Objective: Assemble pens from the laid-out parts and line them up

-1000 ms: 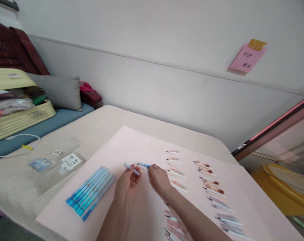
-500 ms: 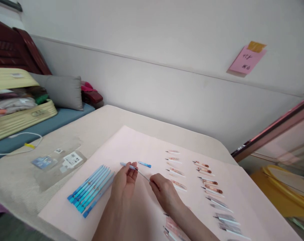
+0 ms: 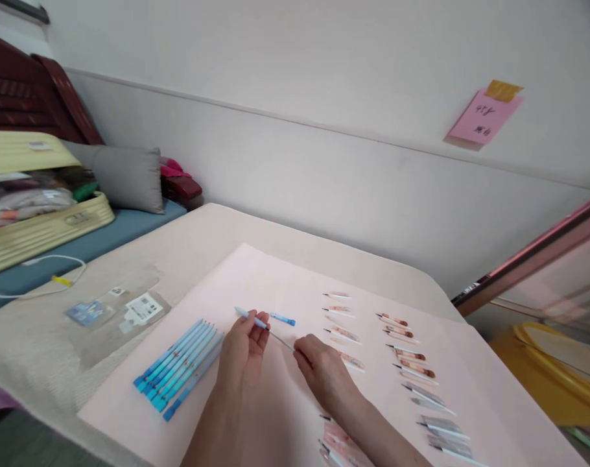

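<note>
My left hand (image 3: pixel 246 347) pinches the light blue front barrel of a pen (image 3: pixel 243 312), its tip pointing up and left. Out of the barrel's rear end runs a thin pen refill (image 3: pixel 281 340). My right hand (image 3: pixel 319 366) is closed on the refill's other end, which its fingers hide. Just beyond the left hand lies the short blue rear part of a pen (image 3: pixel 282 318). Left of that hand, several blue pens (image 3: pixel 181 366) lie side by side in a slanting row.
A pale pink sheet (image 3: pixel 256 272) covers part of the table. Right of my hands, disassembled pens with refills (image 3: pixel 412 373) lie in columns. Clear packaging (image 3: pixel 115 324) is at left, near a yellow suitcase (image 3: pixel 47 227) and grey pillow (image 3: pixel 129 181). A yellow stool (image 3: pixel 542 376) stands at right.
Both hands hold nearly the same positions, with the barrel and refill still between them. The whole view has shifted slightly.
</note>
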{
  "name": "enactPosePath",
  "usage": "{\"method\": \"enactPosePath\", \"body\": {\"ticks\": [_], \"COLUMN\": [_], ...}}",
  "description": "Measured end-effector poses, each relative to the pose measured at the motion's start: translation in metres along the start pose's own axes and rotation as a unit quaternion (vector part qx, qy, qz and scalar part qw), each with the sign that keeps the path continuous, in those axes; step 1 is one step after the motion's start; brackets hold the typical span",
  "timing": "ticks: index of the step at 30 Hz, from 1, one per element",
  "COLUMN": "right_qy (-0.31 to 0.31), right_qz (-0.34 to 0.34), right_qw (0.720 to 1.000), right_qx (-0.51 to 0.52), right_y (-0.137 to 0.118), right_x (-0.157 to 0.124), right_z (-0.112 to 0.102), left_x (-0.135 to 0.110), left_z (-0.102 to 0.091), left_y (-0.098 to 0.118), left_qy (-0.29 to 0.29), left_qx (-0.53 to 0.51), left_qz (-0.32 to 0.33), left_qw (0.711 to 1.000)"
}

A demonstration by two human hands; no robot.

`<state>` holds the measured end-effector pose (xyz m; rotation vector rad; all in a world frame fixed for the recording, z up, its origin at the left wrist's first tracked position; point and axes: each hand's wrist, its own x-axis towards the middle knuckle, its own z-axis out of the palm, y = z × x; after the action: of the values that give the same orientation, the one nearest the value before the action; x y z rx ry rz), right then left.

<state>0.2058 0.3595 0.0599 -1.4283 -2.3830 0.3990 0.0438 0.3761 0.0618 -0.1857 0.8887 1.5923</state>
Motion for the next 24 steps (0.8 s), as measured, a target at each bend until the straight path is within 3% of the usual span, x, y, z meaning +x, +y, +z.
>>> {"method": "enactPosePath", "body": {"ticks": [6, 10, 14, 24], "right_qy": [0.017, 0.057, 0.089, 0.072], "right_qz": [0.005, 0.000, 0.015, 0.010], "right_qw": [1.000, 0.998, 0.992, 0.993], "right_qx": [-0.006, 0.042, 0.088, 0.095], "right_y": [-0.010, -0.016, -0.020, -0.022], "right_x": [0.007, 0.016, 0.021, 0.015], "right_z": [-0.003, -0.001, 0.004, 0.009], "left_x": [-0.008, -0.010, -0.007, -0.007], "left_z": [0.001, 0.001, -0.004, -0.005], "left_y": [-0.011, -0.019, -0.018, -0.019], "left_qy": [-0.043, -0.069, -0.070, -0.042], "left_qx": [0.045, 0.060, 0.082, 0.060], "left_qz": [-0.029, -0.046, -0.048, -0.041], "left_qw": [0.998, 0.995, 0.993, 0.997]}}
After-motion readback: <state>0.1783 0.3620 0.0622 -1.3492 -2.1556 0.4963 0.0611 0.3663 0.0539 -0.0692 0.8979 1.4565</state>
